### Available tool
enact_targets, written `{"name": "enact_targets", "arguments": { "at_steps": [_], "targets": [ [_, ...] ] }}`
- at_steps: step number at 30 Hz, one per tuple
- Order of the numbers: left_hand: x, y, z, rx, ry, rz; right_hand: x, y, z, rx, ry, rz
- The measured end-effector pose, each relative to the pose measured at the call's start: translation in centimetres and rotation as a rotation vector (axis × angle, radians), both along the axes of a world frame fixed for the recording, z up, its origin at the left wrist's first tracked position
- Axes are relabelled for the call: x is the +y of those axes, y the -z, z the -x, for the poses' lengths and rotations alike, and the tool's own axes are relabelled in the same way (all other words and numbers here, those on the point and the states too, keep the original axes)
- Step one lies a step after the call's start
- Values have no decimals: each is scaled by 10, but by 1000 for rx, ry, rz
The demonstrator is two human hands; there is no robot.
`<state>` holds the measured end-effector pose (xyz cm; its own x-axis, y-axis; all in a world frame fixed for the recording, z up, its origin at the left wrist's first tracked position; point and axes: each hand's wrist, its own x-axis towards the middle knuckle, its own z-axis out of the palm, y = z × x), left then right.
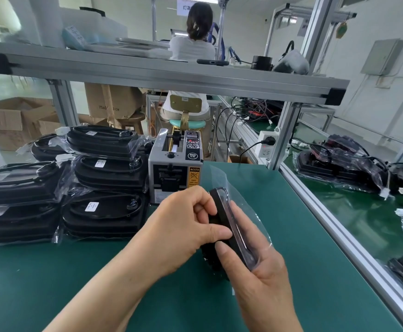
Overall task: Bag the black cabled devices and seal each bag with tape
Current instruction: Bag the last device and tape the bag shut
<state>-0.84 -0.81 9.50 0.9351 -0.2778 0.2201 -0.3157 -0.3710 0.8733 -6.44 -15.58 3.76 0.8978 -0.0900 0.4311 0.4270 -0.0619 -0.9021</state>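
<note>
My left hand (183,226) and right hand (262,274) grip a flat black device (220,204), tilted on edge and partly inside a clear plastic bag (250,195), over the green bench (52,283). Behind it stands a grey tape dispenser (175,168). Stacks of bagged black cabled devices (104,188) sit just to its left.

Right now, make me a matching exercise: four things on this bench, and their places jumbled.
Things: 1 tape dispenser; 2 stack of bagged devices; 3 black device; 4 white socket.
Places: A gripped by left hand and right hand; B on the frame post; C left side of the green mat; D mat's far edge, centre.
Pairs: 1-D, 2-C, 3-A, 4-B.
</note>
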Motion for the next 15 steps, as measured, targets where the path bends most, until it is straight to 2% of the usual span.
{"name": "enact_targets", "arguments": {
  "at_steps": [4, 7, 10, 15],
  "targets": [
    [-3, 11, 0, -41, -104, 40, 4, 16, -7, -68, 48, -7],
    [-2, 12, -2, -13, -92, 25, 11, 27, -8, -135, 99, -43],
    [0, 13, -3, -19, -54, -60, 14, 36, -6, -178, 143, 36],
    [0, 23, 4, -144, -39, -181, 15, 51, 8, -76, -27, 38]
  ]
}}
